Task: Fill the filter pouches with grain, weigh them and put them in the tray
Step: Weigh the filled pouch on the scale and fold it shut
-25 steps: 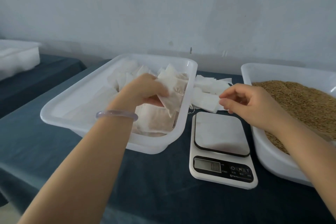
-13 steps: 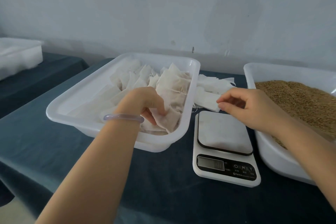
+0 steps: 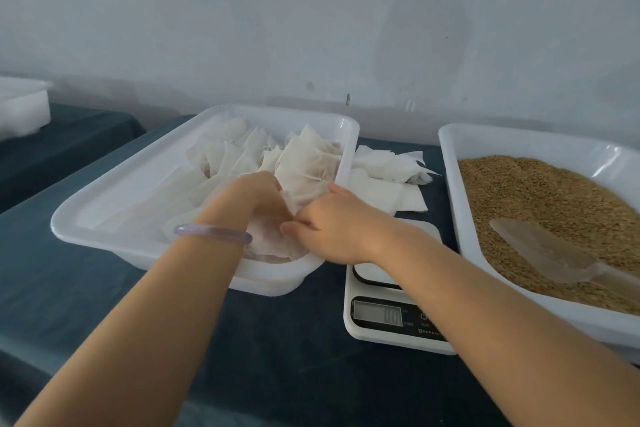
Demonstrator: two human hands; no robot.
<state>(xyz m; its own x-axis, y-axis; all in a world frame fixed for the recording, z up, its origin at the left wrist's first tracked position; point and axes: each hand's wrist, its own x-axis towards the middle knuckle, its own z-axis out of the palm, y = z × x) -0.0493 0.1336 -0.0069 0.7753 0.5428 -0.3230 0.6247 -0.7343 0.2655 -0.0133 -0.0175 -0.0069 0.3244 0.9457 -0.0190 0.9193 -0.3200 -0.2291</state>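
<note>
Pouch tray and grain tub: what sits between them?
A white kitchen scale in front and loose empty pouches behind it, seen in the head view.

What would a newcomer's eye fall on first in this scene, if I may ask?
Both hands meet in the middle: the left hand and the right hand grip a filled pouch at the near right corner of the white tray, which holds a heap of pouches. To the right, a second tray is full of brown grain with a clear scoop lying on it. Between the trays sits a white scale.
</note>
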